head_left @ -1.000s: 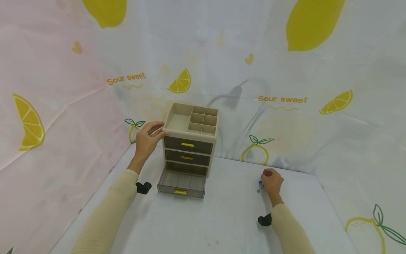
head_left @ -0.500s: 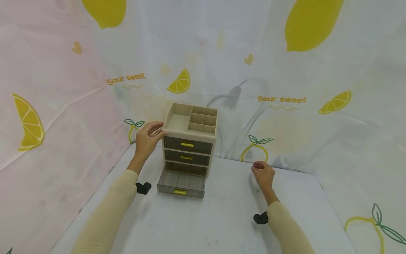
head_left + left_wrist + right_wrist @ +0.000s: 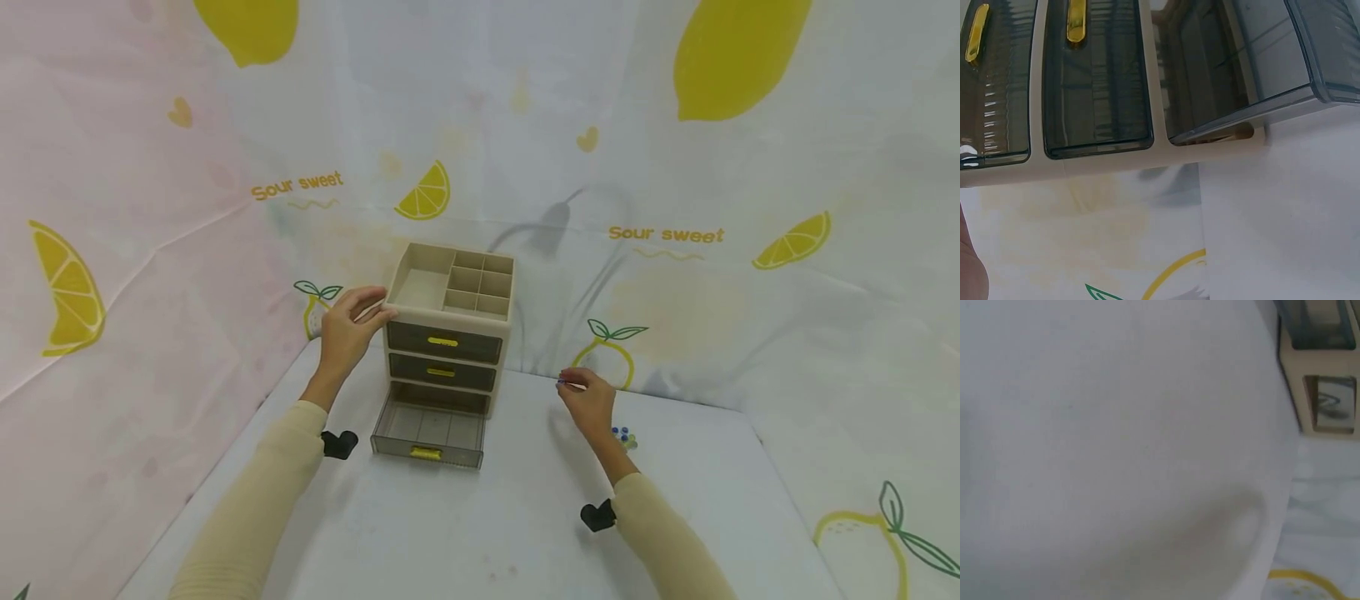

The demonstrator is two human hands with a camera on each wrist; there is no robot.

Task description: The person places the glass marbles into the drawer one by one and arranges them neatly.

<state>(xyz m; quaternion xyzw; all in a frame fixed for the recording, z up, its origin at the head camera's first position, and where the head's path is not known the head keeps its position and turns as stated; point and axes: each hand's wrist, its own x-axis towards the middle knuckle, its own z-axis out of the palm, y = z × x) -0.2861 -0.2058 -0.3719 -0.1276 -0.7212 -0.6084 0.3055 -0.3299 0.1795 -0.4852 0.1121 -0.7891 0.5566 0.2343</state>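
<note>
My left hand (image 3: 347, 342) holds the upper left front corner of a beige desktop drawer organizer (image 3: 452, 316), thumb in front and fingers at its side. Its bottom drawer (image 3: 450, 457), smoky clear with a yellow handle, is pulled out, and nothing shows in it. The two upper drawers are closed. To the right of the organizer, above the table, my right hand (image 3: 591, 406) pinches a small blue marble (image 3: 560, 382), mostly covered by the fingertips. Several blue and green marbles (image 3: 625, 437) lie on the table behind the right wrist. The right wrist view shows no fingers.
The organizer's top has one large compartment (image 3: 422, 289) and several small ones. A white cloth covers the table (image 3: 525, 508). Lemon-print fabric walls (image 3: 480, 150) stand behind and at the sides. A black wrist mount (image 3: 597, 516) hangs below the right forearm.
My right hand has lifted away from the marbles and moved left toward the organizer with one blue marble. The left hand and the open drawer stay in place.
</note>
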